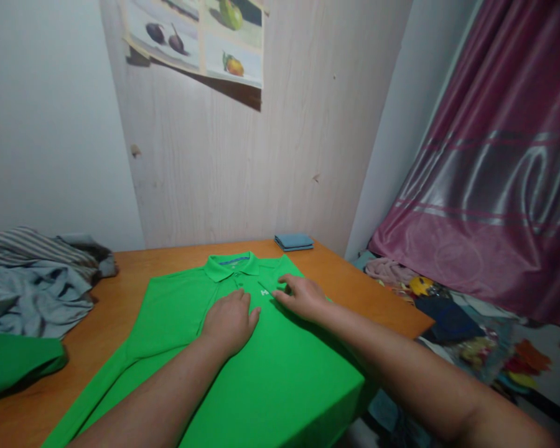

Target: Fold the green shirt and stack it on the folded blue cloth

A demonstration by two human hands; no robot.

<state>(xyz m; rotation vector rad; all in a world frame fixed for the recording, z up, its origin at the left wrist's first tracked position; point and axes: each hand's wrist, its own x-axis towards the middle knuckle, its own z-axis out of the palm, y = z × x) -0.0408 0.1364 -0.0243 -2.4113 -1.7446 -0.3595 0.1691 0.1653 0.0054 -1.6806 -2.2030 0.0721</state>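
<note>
A bright green polo shirt (270, 373) lies face up on the wooden table (354, 280), collar toward the wall. My left hand (229, 320) rests flat on the shirt's chest, fingers together and stretched out. My right hand (301, 295) lies on the shirt's right shoulder area beside the small white logo, fingers extended and pressed on the fabric. The shirt's right side looks folded in along the table's edge. Neither hand grips anything.
A heap of grey and striped clothes (37, 274) sits at the table's left, with another green garment (14, 367) in front of it. A folded blue cloth (293, 241) lies by the wall. Mixed clutter (448, 311) and a maroon curtain (494, 174) are on the right.
</note>
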